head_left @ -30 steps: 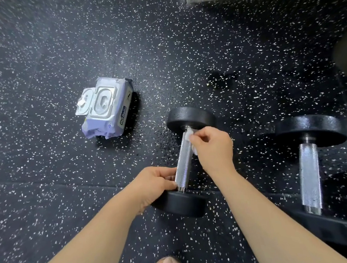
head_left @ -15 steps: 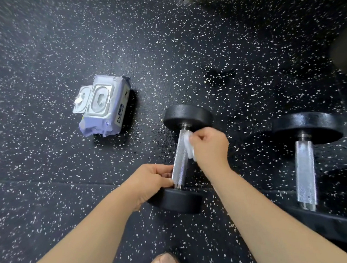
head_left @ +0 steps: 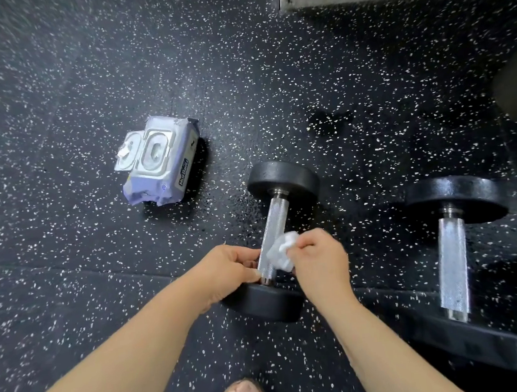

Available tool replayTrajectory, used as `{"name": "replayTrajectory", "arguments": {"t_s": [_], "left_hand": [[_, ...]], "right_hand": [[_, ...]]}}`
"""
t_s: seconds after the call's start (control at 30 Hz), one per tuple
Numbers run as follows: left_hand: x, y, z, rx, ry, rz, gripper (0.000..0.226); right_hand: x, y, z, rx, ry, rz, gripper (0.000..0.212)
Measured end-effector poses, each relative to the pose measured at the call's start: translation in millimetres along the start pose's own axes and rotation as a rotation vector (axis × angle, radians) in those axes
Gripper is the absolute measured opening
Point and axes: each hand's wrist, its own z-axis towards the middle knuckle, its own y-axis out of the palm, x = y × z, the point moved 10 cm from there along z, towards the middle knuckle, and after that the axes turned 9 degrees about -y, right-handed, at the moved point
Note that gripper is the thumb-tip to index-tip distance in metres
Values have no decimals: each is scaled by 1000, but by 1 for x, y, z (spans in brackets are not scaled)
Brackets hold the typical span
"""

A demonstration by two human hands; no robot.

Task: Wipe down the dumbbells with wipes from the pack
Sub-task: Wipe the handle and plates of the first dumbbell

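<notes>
Right hand (head_left: 319,259) pinches a wipe (head_left: 282,251) on the dumbbell (head_left: 272,229) handle; left hand (head_left: 226,270) grips its near end, fingertips hidden.

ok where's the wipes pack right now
In the head view the wipes pack lies on the speckled floor, lid open, left of the dumbbell being wiped.

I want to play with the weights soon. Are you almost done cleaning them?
Not yet. The wipes pack lies open on the floor, and a wipe is out. The right hand rubs it on the near end of the handle of the middle dumbbell while the left hand steadies that end. The dumbbell on the right lies untouched, so it is probably left to do.
</notes>
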Motion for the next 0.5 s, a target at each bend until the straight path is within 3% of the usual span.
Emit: {"name": "replayTrajectory", "arguments": {"t_s": [0.07,0.2,0.33,0.5], "left_hand": [[-1,1,1,8,1,-1,41],[4,9,2,-18,28,-11,35],[5,9,3,-7,31,16,36],[5,4,2,8,51,53,37]], "right_hand": [[6,-4,19,114,112,204,7],[-1,17,45,77,292,467,26],[-14,9,39,5,95,107,37],[-2,25,-12,-240,14,-173,27]]}}
